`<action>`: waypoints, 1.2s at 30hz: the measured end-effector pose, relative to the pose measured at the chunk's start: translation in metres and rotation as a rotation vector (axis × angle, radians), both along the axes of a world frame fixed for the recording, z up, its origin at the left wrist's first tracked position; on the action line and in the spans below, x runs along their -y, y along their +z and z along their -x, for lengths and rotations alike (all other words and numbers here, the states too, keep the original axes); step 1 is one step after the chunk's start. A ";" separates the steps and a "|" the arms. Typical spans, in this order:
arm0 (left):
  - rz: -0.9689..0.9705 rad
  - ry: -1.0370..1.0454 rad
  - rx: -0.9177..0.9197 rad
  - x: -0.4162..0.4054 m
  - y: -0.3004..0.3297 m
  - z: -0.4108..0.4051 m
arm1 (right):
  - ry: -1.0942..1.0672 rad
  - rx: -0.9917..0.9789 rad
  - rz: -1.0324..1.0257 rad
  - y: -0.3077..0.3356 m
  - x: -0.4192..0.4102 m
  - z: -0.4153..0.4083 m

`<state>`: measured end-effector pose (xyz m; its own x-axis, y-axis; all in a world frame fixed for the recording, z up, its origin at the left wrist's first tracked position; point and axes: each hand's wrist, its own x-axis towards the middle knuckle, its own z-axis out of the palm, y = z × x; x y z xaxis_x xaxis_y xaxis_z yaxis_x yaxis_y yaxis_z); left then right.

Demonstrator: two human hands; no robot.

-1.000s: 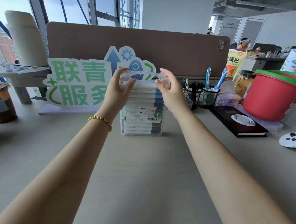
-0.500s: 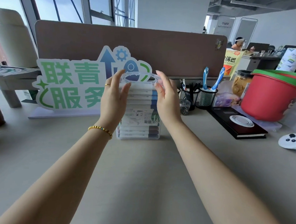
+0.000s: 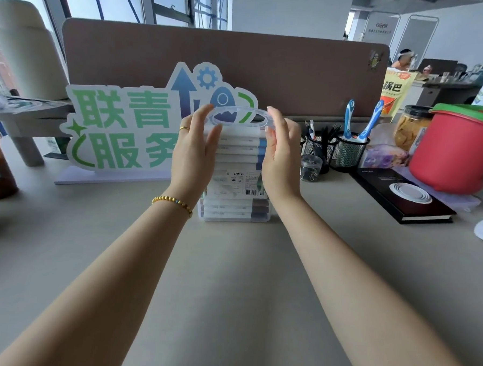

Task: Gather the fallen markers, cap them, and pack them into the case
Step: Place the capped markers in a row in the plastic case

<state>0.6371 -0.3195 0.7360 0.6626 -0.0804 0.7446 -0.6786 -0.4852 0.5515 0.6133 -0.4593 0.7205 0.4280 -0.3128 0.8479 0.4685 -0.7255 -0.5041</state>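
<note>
Case [image 3: 235, 199] before sign [image 3: 120, 131], pen cups [image 3: 348, 152]

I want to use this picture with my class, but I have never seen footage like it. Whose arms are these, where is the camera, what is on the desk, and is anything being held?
There is no machine here. A person wears a camera on the head, so you look forward and down along their own two arms.

On the grey desk stands a clear marker case, upright, with capped markers stacked inside and a handle on top. The left hand and the right hand flank the case with fingers straight. They seem to steady it rather than grip it; actual contact is hard to judge.

Behind it stands a green-lettered sign. To the right are mesh pen cups, a black notebook and a red bucket.

No loose markers are visible on the desk.
</note>
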 end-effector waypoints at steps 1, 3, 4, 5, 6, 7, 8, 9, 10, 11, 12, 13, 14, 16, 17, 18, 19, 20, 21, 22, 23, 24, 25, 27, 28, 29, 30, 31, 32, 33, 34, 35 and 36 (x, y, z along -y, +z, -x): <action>-0.003 -0.004 -0.020 -0.001 0.002 0.001 | 0.041 -0.045 -0.058 -0.001 0.000 0.002; 0.005 -0.010 -0.082 -0.003 0.006 0.001 | 0.178 -0.239 -0.337 -0.006 0.001 0.008; 0.025 -0.024 -0.116 -0.005 0.008 0.001 | 0.261 -0.374 -0.488 -0.013 0.005 0.012; 0.058 -0.045 -0.146 -0.006 0.009 0.002 | 0.329 -0.504 -0.594 -0.024 0.012 0.014; 0.092 -0.067 -0.166 -0.008 0.010 0.002 | 0.376 -0.610 -0.626 -0.036 0.019 0.016; 0.114 -0.071 -0.180 -0.009 0.010 0.003 | 0.423 -0.693 -0.634 -0.046 0.023 0.020; 0.127 -0.055 -0.190 -0.011 0.011 0.004 | 0.460 -0.756 -0.647 -0.055 0.026 0.023; 0.142 -0.024 -0.200 -0.012 0.011 0.006 | 0.488 -0.784 -0.688 -0.059 0.028 0.026; 0.169 0.007 -0.208 -0.014 0.011 0.008 | 0.509 -0.792 -0.740 -0.062 0.030 0.027; 0.210 0.029 -0.214 -0.015 0.012 0.012 | 0.539 -0.791 -0.793 -0.064 0.031 0.029; 0.262 0.045 -0.220 -0.018 0.011 0.016 | 0.568 -0.786 -0.839 -0.063 0.031 0.031; 0.322 0.062 -0.225 -0.021 0.011 0.020 | 0.597 -0.778 -0.907 -0.063 0.029 0.033; 0.393 0.075 -0.238 -0.024 0.010 0.023 | 0.617 -0.782 -0.978 -0.062 0.025 0.035; 0.568 0.062 -0.315 -0.032 0.007 0.029 | 0.663 -0.781 -1.072 -0.058 0.013 0.041; 0.665 0.025 -0.365 -0.035 0.004 0.033 | 0.684 -0.790 -1.091 -0.058 0.007 0.043; 0.750 -0.016 -0.403 -0.039 0.002 0.037 | 0.698 -0.796 -1.105 -0.057 0.001 0.046; 0.801 -0.046 -0.435 -0.043 0.000 0.043 | 0.726 -0.785 -1.121 -0.056 -0.005 0.048; 0.818 -0.070 -0.461 -0.048 -0.001 0.050 | 0.746 -0.754 -1.123 -0.052 -0.012 0.053; 0.811 -0.093 -0.485 -0.054 -0.003 0.058 | 0.753 -0.714 -1.127 -0.047 -0.019 0.057; 0.805 -0.117 -0.514 -0.062 -0.004 0.066 | 0.769 -0.670 -1.136 -0.042 -0.024 0.061; 0.797 -0.132 -0.542 -0.071 -0.006 0.074 | 0.792 -0.628 -1.147 -0.041 -0.027 0.064; 0.777 -0.131 -0.562 -0.081 -0.007 0.081 | 0.802 -0.602 -1.147 -0.039 -0.031 0.070; 0.743 -0.114 -0.566 -0.093 -0.009 0.088 | 0.814 -0.583 -1.137 -0.038 -0.035 0.076; 0.675 -0.076 -0.542 -0.118 -0.010 0.103 | 0.854 -0.572 -1.097 -0.035 -0.048 0.091; 0.646 -0.071 -0.524 -0.130 -0.008 0.111 | 0.865 -0.570 -1.073 -0.035 -0.054 0.096; 0.614 -0.069 -0.510 -0.140 -0.006 0.119 | 0.879 -0.570 -1.053 -0.034 -0.060 0.101; 0.584 -0.060 -0.498 -0.148 -0.002 0.127 | 0.890 -0.575 -1.034 -0.032 -0.067 0.107; 0.558 -0.039 -0.484 -0.156 0.002 0.134 | 0.905 -0.582 -1.013 -0.030 -0.073 0.112; 0.542 -0.012 -0.464 -0.163 0.006 0.140 | 0.916 -0.592 -0.987 -0.029 -0.080 0.115; 0.533 0.022 -0.436 -0.169 0.010 0.146 | 0.924 -0.605 -0.958 -0.028 -0.086 0.117; 0.525 0.059 -0.409 -0.176 0.013 0.151 | 0.930 -0.614 -0.933 -0.026 -0.093 0.117; 0.515 0.088 -0.386 -0.184 0.015 0.155 | 0.937 -0.616 -0.913 -0.023 -0.100 0.116; 0.505 0.111 -0.362 -0.192 0.015 0.159 | 0.946 -0.616 -0.890 -0.019 -0.108 0.114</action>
<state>0.4778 -0.1280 0.7515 0.8641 0.3063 0.3995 -0.3664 -0.1617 0.9163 0.4997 -0.3509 0.7011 0.9909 -0.0272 0.1320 0.1322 0.3874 -0.9124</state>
